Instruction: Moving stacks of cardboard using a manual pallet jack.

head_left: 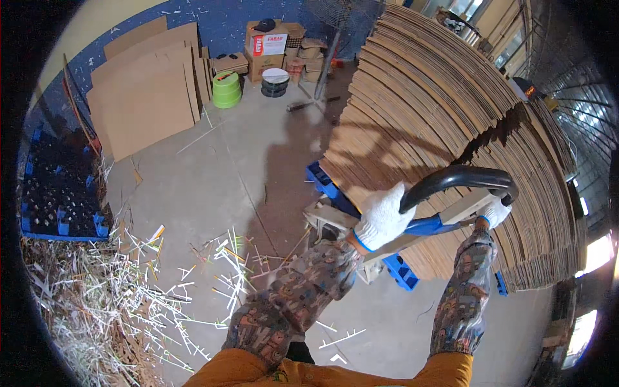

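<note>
Both of my hands wear white knit gloves and grip the black loop handle of a pallet jack. My left hand is closed on the handle's left end. My right hand wraps its right end, its fingers partly hidden. The jack's beige-and-blue frame shows below the handle. In front of me and to the right, a tall stack of flat brown cardboard sheets rests on a blue pallet. Patterned sleeves cover my forearms.
Paper scraps pile up at the lower left, with strips strewn across the floor. A blue pallet lies at the left. Cardboard sheets lean on the far wall, near a green bucket, a wire spool and boxes.
</note>
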Tool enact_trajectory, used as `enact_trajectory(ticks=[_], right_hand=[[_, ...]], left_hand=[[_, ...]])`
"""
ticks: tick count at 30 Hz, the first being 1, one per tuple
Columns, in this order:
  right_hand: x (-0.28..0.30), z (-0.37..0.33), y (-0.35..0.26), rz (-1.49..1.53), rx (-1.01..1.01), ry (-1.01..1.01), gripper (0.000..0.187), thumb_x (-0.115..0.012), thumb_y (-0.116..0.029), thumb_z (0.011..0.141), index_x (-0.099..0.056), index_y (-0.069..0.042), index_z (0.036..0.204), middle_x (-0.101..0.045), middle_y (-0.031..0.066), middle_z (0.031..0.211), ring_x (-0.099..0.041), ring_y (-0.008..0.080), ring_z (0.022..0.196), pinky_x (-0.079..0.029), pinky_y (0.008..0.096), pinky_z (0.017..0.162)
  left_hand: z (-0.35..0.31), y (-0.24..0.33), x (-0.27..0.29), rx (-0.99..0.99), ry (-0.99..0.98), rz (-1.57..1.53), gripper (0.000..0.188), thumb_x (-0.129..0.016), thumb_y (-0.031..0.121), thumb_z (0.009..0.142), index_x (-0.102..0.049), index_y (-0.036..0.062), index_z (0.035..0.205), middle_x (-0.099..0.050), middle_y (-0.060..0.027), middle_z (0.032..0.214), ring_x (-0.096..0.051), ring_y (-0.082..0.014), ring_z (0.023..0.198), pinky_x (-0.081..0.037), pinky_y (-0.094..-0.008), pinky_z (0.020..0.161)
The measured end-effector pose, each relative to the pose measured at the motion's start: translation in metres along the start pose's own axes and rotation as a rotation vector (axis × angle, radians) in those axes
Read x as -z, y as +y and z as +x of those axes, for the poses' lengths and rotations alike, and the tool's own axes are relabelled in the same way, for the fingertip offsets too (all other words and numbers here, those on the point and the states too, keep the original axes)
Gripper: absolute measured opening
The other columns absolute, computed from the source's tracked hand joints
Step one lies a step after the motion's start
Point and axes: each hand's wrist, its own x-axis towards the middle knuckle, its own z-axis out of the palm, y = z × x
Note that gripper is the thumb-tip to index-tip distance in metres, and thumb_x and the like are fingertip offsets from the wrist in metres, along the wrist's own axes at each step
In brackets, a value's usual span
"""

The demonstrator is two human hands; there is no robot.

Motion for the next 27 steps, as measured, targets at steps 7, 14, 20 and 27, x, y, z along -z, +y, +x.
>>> enact_trajectory(ticks=[7, 14, 20, 27], right_hand=[[-0.022, 0.002, -0.001, -0.051, 0.028, 0.065, 0.038, -0.06, -0.033, 0.084, -0.063, 0.0, 0.101, -0.068, 0.016, 0.094, -0.065, 0.0283, 0.08, -0.049, 0.0408, 0.072], [-0.043, 0.004, 0.008, -0.176, 0.107, 0.156, 0.041, -0.056, -0.038, 0.086, -0.059, 0.002, 0.097, -0.065, 0.0203, 0.088, -0.062, 0.0337, 0.075, -0.046, 0.0445, 0.068], [-0.05, -0.01, 0.009, -0.203, 0.055, 0.188, 0.034, -0.06, -0.033, 0.086, -0.059, 0.0, 0.095, -0.065, 0.0197, 0.083, -0.062, 0.0345, 0.074, -0.047, 0.0434, 0.069], [-0.05, -0.023, -0.009, -0.158, -0.013, 0.203, 0.026, -0.061, -0.021, 0.083, -0.055, 0.001, 0.096, -0.062, 0.0141, 0.081, -0.058, 0.0263, 0.072, -0.046, 0.0359, 0.07]], left_hand=[[0.036, -0.022, -0.005, 0.056, -0.059, -0.097, 0.018, -0.068, 0.025, 0.081, -0.059, 0.0108, 0.089, -0.062, -0.0118, 0.068, -0.064, -0.0321, 0.064, -0.05, -0.04, 0.055], [0.078, -0.055, -0.014, 0.16, -0.177, -0.059, 0.021, -0.067, 0.025, 0.081, -0.057, 0.0103, 0.091, -0.062, -0.0116, 0.07, -0.065, -0.0308, 0.067, -0.051, -0.0389, 0.057], [0.101, -0.087, -0.016, 0.156, -0.069, -0.155, 0.023, -0.069, 0.029, 0.08, -0.061, 0.0094, 0.089, -0.062, -0.0122, 0.07, -0.065, -0.028, 0.066, -0.05, -0.0367, 0.058], [0.135, -0.105, -0.016, 0.193, -0.135, -0.092, 0.029, -0.067, 0.035, 0.079, -0.056, 0.009, 0.084, -0.063, -0.0164, 0.07, -0.064, -0.037, 0.071, -0.05, -0.0468, 0.061]])
